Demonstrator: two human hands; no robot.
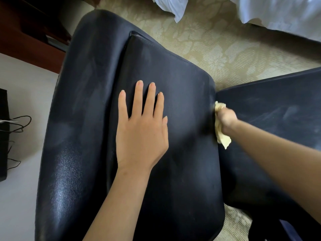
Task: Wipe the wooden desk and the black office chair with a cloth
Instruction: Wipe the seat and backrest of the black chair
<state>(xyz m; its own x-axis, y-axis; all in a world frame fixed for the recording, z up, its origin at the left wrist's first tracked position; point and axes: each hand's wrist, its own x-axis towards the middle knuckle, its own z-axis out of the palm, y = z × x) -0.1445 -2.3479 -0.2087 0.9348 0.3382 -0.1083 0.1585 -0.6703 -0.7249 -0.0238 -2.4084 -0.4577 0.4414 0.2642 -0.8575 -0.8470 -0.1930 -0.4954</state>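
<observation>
Against the padded black leather of the office chair (182,119), the left hand (141,129) lies flat, palm down, its four fingers (138,98) straight and slightly spread, the thumb tucked along the right side of the palm. It presses on the raised centre panel of what looks like the chair's backrest, seen from above; the wrist and bare forearm run down toward the lower edge of the view.

Just off the right edge of that panel, the right hand (226,120) is curled into a fist around a pale yellow cloth (221,134). The hand is somewhat blurred, so the single fingers cannot be told apart, but they are clamped on the cloth, which bunches out above the knuckles and hangs in a crumpled tail below the fist. The cloth touches the chair at the seam where the backrest meets the second black padded surface, probably the seat (278,110), which shows faint pale streaks. The right forearm stretches across that surface toward the lower right corner.

Under the chair lies a beige patterned carpet (217,40). White bedding (278,11) hangs at the top right. At the top left stands dark brown wooden furniture (26,32), and beside the left edge a black box with thin black cables (19,124) rests against a pale surface.
</observation>
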